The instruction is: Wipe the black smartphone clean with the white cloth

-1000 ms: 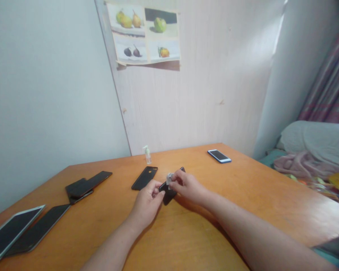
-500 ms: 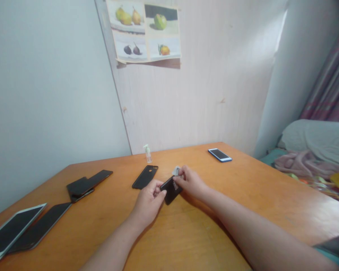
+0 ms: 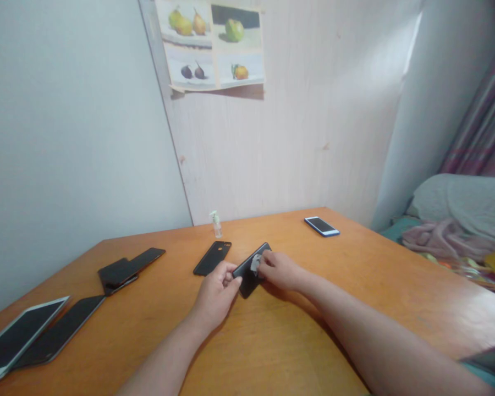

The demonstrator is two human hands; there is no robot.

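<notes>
My left hand [image 3: 219,289] grips a dark phone [image 3: 243,284] by its left edge, thumb on the face towards me. The phone is tilted above the wooden table. My right hand [image 3: 278,268] is closed on a small whitish wipe [image 3: 256,264] and presses it against the middle of the phone. Whether the wipe is tissue or cloth I cannot make out. Just behind my left hand lies a black phone case [image 3: 210,259] with a round hole. A small clear pump bottle [image 3: 216,225] stands farther back.
On the wooden table [image 3: 272,352], dark phones [image 3: 138,263] overlap at the left. Nearer are a white-framed tablet [image 3: 25,333] and a dark phone-like slab [image 3: 61,333]. A white-faced phone [image 3: 322,226] in a blue case lies back right. Fruit pictures [image 3: 214,47] hang on the wall.
My right hand and the wipe have moved from the phone's far upper end down to its middle, so that end now shows. My left hand has kept its grip.
</notes>
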